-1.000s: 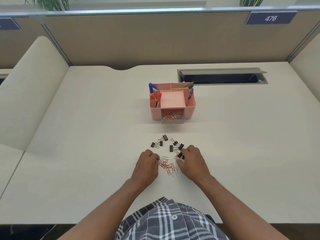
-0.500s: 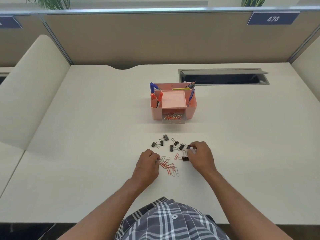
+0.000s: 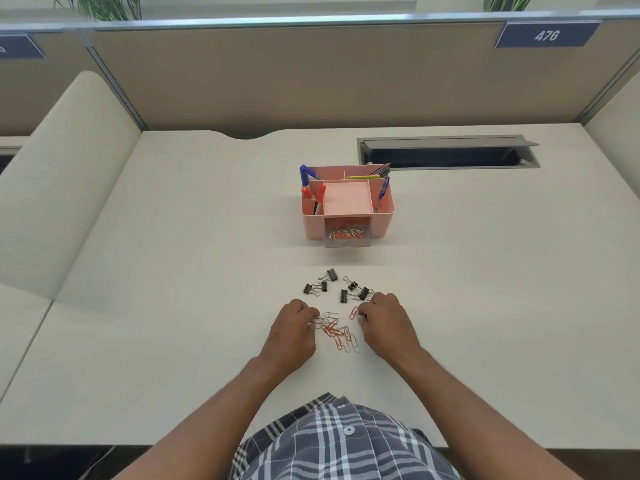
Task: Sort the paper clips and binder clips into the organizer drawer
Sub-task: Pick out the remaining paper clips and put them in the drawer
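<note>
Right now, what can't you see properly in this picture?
- Head view: the curled fingers of the left hand hide what they touch among the red and silver wire paper clips.
- The right hand covers whatever its fingers pinch beside the black metal binder clips.
- Clips in the clear drawer of the pink plastic organizer are too small to count.

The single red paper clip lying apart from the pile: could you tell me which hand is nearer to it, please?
Right. The right hand has its fingertips right beside the single red paper clip, on its right. The left hand lies further off to its left, at the paper clip pile.
</note>
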Available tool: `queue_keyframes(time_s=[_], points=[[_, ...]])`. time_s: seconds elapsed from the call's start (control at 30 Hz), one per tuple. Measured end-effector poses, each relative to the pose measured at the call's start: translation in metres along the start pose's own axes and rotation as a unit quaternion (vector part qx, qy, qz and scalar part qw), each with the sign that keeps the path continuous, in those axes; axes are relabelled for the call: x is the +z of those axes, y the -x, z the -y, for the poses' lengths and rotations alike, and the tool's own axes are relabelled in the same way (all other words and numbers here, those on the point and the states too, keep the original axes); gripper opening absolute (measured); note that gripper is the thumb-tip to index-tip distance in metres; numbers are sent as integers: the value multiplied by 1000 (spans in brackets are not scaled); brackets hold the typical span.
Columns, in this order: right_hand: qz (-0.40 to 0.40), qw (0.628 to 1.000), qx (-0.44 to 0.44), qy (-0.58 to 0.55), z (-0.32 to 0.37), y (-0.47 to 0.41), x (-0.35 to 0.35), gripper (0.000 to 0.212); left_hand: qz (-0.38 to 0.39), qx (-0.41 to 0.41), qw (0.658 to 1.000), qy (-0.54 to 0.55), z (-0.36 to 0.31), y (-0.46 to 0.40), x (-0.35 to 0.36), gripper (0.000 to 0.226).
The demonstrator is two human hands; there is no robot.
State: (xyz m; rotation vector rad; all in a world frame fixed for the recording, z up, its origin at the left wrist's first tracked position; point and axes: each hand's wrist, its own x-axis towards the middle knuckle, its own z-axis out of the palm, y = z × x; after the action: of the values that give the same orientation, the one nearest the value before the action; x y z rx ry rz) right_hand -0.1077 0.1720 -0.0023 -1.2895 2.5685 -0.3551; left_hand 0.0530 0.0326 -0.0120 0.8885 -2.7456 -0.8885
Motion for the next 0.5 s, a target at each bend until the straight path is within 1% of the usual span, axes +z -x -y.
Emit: queue_keyframes(time_s=[0.07,0.23,0.33,0.37,0.43,0.5], points=[[-5,1000,-3,3,1,0,3,21,-1,-1,1000,1,-1,1,1,29],[12,1000,-19,9,3,-6,0,17,-6,1,1000,0,-1,0,1,28],[13,1000,-18,-9,-1,-9,-1,21,-5,0,1000,1,-1,-1,1,29],[14,999,-6,-31,-2,-11,-3,22,-4,0,1000,0,-1,0,1,29],[9,993,37,-111,-2,-15,-11,22,-5,0,1000,-1,-1,0,1,29],[-2,971,91,-220,0,-18,-21,19,-7,-3,1000,-1,0,0,1,28]])
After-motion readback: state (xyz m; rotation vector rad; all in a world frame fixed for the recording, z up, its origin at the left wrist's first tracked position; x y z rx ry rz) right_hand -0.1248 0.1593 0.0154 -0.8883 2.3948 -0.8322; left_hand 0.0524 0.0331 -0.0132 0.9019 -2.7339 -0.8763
